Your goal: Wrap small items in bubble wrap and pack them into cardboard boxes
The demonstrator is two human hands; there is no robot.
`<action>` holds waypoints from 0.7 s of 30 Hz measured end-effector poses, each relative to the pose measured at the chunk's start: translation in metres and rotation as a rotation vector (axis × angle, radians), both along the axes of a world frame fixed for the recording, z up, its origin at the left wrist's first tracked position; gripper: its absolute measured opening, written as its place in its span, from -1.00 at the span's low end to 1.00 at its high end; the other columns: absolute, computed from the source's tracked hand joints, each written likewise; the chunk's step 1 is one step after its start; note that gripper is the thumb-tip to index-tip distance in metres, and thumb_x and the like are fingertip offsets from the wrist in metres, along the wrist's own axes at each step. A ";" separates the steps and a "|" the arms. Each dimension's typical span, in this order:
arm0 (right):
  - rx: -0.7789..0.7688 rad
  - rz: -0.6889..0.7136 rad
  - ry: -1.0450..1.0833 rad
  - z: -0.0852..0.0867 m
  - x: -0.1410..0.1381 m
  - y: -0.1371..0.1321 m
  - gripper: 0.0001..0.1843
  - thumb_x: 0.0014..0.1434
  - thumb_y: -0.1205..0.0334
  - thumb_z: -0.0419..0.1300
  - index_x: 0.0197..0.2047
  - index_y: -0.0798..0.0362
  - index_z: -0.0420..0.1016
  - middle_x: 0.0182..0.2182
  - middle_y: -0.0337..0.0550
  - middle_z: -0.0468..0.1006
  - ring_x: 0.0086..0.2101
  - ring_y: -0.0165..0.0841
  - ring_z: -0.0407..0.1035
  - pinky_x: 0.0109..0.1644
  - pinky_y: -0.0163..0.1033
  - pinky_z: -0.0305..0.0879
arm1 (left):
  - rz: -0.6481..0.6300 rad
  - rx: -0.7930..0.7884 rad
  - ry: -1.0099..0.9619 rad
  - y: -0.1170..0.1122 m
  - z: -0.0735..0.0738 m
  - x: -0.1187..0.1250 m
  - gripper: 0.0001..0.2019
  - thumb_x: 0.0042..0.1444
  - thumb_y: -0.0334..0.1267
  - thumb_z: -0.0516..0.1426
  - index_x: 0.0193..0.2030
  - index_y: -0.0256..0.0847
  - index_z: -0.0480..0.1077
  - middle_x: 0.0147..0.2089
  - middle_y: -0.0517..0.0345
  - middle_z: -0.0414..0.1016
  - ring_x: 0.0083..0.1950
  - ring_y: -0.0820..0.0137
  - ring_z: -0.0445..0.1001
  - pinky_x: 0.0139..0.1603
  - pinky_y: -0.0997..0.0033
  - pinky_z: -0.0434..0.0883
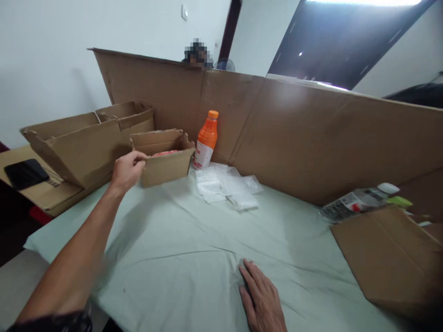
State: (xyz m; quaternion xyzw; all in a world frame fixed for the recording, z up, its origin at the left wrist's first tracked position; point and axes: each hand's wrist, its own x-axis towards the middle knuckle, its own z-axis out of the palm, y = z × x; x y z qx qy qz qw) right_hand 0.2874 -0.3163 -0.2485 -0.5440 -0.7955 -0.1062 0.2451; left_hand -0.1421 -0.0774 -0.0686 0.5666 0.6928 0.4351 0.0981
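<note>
The small cardboard box (168, 169) is plain brown, oblong and open at the top, its rim rough and ragged at the right end. It stands upright on the pale green cloth (180, 235), its long front wall turned slightly askew. Inside, 1 red item (166, 153) shows just above the front edge, the rest hidden. The box sits between a larger carton (86, 154) and an orange bottle (207, 133)

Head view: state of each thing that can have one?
Small box: open-topped, red item inside
Left hand: fingers on small box's rim
Right hand: open, resting on cloth
Orange bottle: standing, capped
Bubble wrap: loosely piled
Clear bottle: capped, slanted
Large box at left: open-topped
Box at right: open
Phone: lying flat, dark
Ceiling light: lit
</note>
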 end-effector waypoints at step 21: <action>-0.500 0.241 0.501 0.057 -0.078 -0.008 -0.17 0.34 0.01 0.14 0.54 0.03 -0.08 0.46 0.06 0.13 0.40 -0.06 0.12 0.42 0.04 0.23 | 0.178 0.239 -0.523 -0.194 -0.072 0.058 -0.30 -0.08 -0.04 0.13 0.25 0.68 0.26 0.45 0.75 0.21 0.54 -0.01 0.08 0.47 -0.18 0.20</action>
